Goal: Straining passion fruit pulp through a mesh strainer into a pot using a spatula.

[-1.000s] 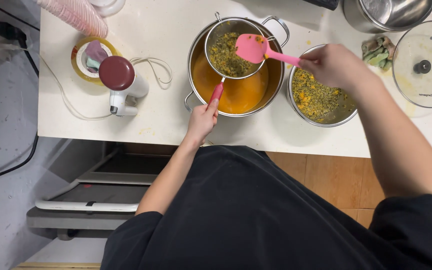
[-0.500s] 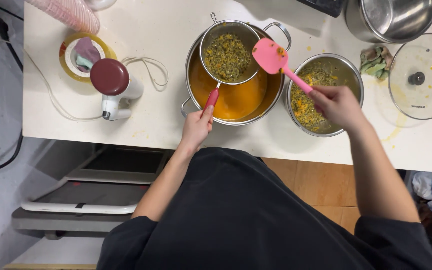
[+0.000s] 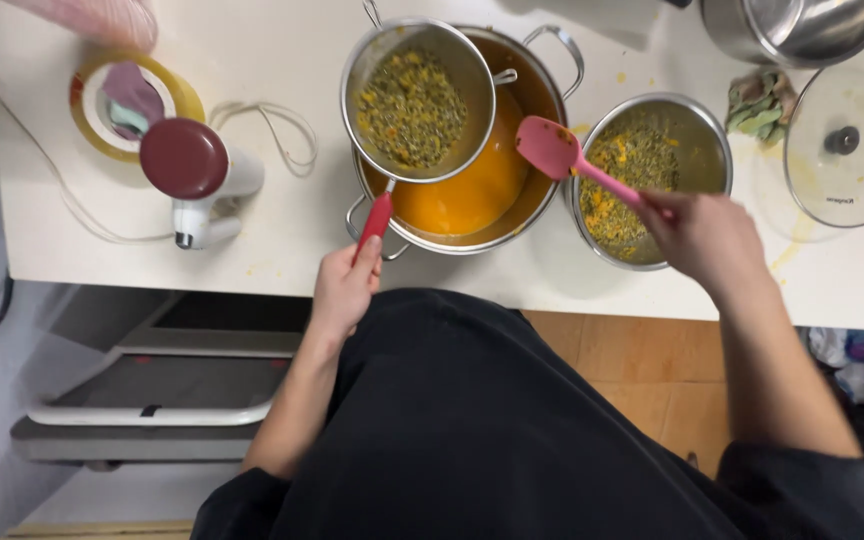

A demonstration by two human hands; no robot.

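From the head camera, looking straight down, the left hand (image 3: pixel 345 288) has its fingers closed round the red handle of a round wire-mesh strainer (image 3: pixel 415 100). The strainer rests across the rim of a steel pot (image 3: pixel 542 195), covering its left part, and holds a damp, grainy heap of green and yellow pulp. Beneath it the pot is filled with smooth, thick orange liquid.

The right hand (image 3: pixel 704 238) grips the thin handle of a pink spatula (image 3: pixel 560 155), fingers wrapped tight. The flat, rounded blade of the spatula hovers over the right edge of the pot, between pot and a shiny steel bowl (image 3: pixel 714 135) just beside it. The bowl carries the same coarse green-yellow pulp.

All of this stands on a pale, smooth surface (image 3: pixel 282 60) spotted with small orange drips. To the left lies a white hand blender (image 3: pixel 197 175) with a dark red round cap, its cord looped loosely. At the right edge sits a round glass lid (image 3: pixel 847 140) with a dark knob.
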